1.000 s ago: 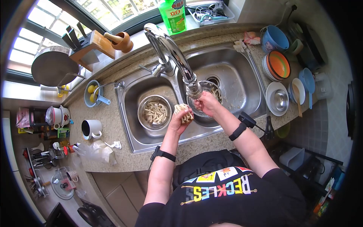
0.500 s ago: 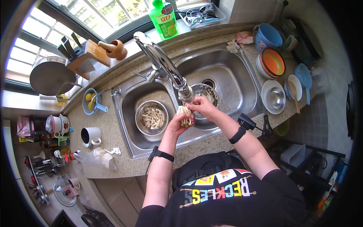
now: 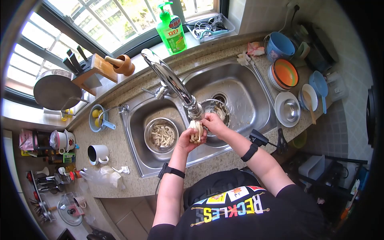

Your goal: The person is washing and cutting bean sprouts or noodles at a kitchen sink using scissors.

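A clump of pale, slender-stemmed mushrooms (image 3: 196,130) is in my left hand (image 3: 188,141), whose fingers wrap round it under the faucet (image 3: 193,109). My right hand (image 3: 215,123) is closed at the clump's upper right side, its fingertips pinching at the mushrooms; exactly what they grip is partly hidden. Left of my hands, a metal bowl (image 3: 150,146) of pale mushroom stems stands in the left sink basin (image 3: 138,120). Behind my right hand, another bowl (image 3: 229,115) holds water and pale pieces in the right basin (image 3: 250,92).
On the right counter stand stacked bowls (image 3: 289,69), a white bowl (image 3: 281,114) and a blue ladle (image 3: 319,83). A mug (image 3: 98,154), a plastic bag (image 3: 105,176) and a blue colander (image 3: 96,125) are at left. Green detergent (image 3: 172,34) stands on the sill.
The view has shifted, so most things sit slightly lower. The clump in my left hand has turned, with its stems now hanging down more loosely. Both hands stay together under the faucet.
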`<state>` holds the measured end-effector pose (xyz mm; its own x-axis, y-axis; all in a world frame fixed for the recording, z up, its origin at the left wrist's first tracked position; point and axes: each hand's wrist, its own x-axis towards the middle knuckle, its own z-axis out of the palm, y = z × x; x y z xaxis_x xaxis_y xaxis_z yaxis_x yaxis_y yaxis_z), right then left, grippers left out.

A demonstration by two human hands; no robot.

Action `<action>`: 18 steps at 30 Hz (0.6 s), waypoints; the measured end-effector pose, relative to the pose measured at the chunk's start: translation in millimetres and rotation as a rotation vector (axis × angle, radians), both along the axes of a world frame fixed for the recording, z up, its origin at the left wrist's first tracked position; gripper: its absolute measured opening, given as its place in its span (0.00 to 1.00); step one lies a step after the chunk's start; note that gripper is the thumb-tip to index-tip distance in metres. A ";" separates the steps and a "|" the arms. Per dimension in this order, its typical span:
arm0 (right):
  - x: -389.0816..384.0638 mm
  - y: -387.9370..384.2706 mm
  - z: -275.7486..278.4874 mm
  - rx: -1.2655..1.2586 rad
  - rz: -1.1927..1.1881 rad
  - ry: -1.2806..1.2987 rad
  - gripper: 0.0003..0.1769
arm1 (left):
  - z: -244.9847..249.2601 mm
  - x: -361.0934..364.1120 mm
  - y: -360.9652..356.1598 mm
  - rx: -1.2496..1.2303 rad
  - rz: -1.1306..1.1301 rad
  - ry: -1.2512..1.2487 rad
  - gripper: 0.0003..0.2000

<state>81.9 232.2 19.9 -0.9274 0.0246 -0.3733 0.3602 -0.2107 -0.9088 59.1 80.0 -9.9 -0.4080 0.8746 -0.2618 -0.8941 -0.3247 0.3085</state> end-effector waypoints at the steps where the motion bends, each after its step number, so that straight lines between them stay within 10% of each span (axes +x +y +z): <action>1: 0.1 -0.2 -1.6 0.001 -0.002 0.002 0.06 | 3.0 0.9 0.9 -0.031 0.029 0.006 0.17; 8: -0.1 -1.9 -50.0 0.710 -0.228 0.325 0.10 | 27.9 4.8 23.9 -0.377 0.121 0.235 0.16; 13: 2.8 4.6 -29.9 0.075 -0.117 0.049 0.08 | 10.5 1.6 17.3 -0.359 0.198 0.163 0.16; 18: 6.7 -1.4 -11.3 -0.015 -0.021 0.073 0.06 | 6.7 4.7 6.7 -0.377 0.236 0.125 0.17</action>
